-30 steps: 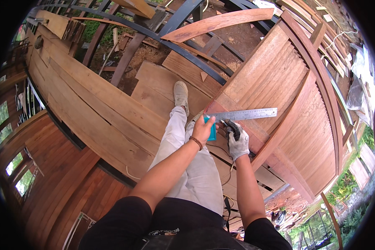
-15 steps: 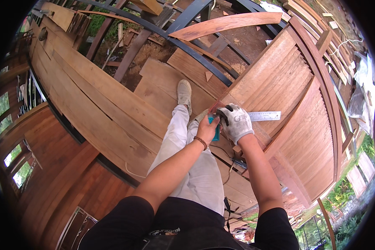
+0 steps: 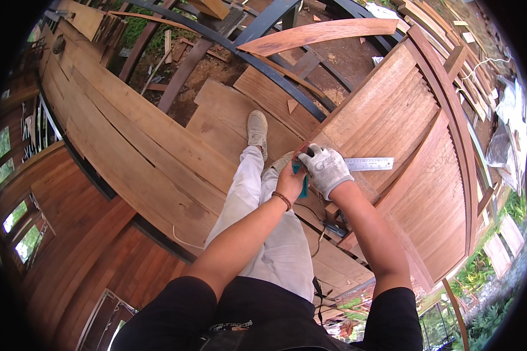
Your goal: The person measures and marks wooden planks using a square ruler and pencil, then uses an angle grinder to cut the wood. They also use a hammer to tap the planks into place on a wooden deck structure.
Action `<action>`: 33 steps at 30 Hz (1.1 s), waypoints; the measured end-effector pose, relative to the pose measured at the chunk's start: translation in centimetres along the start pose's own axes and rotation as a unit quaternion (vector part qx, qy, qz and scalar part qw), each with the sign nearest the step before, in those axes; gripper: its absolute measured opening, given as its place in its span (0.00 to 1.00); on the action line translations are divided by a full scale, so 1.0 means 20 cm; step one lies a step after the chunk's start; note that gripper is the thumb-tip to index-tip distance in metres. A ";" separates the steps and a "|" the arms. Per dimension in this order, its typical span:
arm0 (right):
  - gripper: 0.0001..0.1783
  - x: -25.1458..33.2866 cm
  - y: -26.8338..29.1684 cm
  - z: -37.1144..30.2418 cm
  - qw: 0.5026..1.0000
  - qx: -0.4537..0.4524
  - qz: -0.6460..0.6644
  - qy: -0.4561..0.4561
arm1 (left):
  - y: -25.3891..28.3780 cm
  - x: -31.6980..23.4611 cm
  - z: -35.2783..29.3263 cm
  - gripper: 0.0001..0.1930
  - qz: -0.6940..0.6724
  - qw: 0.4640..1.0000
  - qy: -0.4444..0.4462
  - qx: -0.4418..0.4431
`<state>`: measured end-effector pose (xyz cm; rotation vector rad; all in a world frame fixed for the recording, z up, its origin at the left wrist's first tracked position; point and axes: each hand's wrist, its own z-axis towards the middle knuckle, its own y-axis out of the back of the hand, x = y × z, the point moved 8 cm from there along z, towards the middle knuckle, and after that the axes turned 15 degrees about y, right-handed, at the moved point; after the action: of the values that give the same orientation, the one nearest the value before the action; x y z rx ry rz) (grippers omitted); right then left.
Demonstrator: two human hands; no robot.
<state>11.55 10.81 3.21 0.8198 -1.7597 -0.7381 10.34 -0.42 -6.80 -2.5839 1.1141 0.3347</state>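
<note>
My bare left hand (image 3: 290, 178), with a braided bracelet at the wrist, is closed around a teal tool (image 3: 304, 186) that is mostly covered by the fingers. Against it, at the edge of a slatted wooden panel (image 3: 380, 111), my right hand (image 3: 325, 168) wears a white glove with dark fingertips. Its fingers are curled together, and whatever they pinch is hidden. A steel ruler (image 3: 370, 164) lies across the panel, its near end behind the glove. Whether ruler and teal tool are joined cannot be seen.
A curved wooden piece (image 3: 319, 35) rests on dark metal beams (image 3: 269, 26) ahead. Long planks (image 3: 140, 146) run along the left. A corded tool (image 3: 335, 228) lies below the right hand. Stacked timber (image 3: 433, 35) and plastic sheeting (image 3: 506, 146) are at the right.
My right hand has shifted slightly left and up, its fingers curling differently. The teal tool has turned a little in my left hand and shows less. The ruler stays nearly in place.
</note>
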 end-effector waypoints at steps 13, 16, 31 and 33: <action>0.14 -0.20 0.17 -0.26 0.994 -0.066 0.035 -0.074 | 0.02 0.05 0.03 0.09 0.001 1.000 0.016 -0.005; 0.16 -0.08 0.07 -0.14 0.995 -0.061 0.059 -0.050 | 0.01 0.06 0.03 0.07 -0.028 0.999 0.032 0.006; 0.12 -0.10 0.09 -0.11 0.998 0.020 0.007 -0.051 | 0.00 0.01 0.00 0.08 -0.019 0.999 0.028 0.012; 0.11 -0.18 0.08 -0.18 0.996 0.057 -0.052 -0.049 | 0.00 0.01 0.00 0.09 -0.006 1.000 0.023 -0.009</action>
<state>15.66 14.28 3.60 0.9723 -1.8715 -0.7611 10.36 -0.58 -6.79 -2.6261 1.1149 0.2861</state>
